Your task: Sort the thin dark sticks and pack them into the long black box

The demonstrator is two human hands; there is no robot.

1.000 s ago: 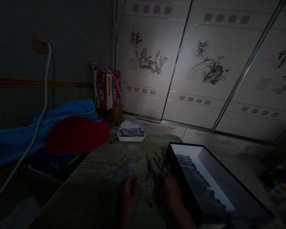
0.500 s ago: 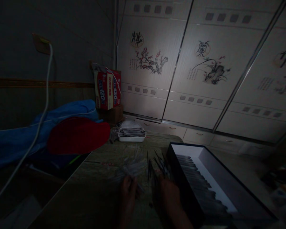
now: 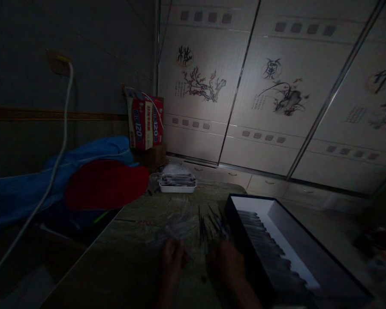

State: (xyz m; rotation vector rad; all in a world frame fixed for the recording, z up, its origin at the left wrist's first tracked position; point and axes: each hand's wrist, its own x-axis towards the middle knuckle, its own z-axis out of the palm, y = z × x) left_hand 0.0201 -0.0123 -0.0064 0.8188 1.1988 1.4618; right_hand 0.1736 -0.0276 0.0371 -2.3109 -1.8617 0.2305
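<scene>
The light is dim and fine detail is lost. My left hand [image 3: 172, 254] is closed in a pinch at the near end of a loose pile of clear, thin plastic sleeves [image 3: 179, 226]. A pale strip shows by its fingertips, seemingly held there. To the right, my right hand [image 3: 227, 259] has its fingers curled down at the near end of several thin dark sticks [image 3: 203, 227], pen-refill-like in shape. What those fingers grip is hidden. Beside that hand stands a dark-rimmed open box [image 3: 312, 234], holding a row of dark slim packed pieces [image 3: 263, 240].
On the table [image 3: 128, 240], a white tray [image 3: 178, 189] of similar slim pieces stands at the back. Red cloth [image 3: 106, 184] and blue cloth [image 3: 93, 148] lie left, with a white cable [image 3: 65, 116] hanging there. A red carton [image 3: 144, 122] stands before the sliding wardrobe doors [image 3: 199, 141].
The view has tilted very slightly. My right hand has drawn a little nearer to me at the dark sticks; my left hand stays almost in place.
</scene>
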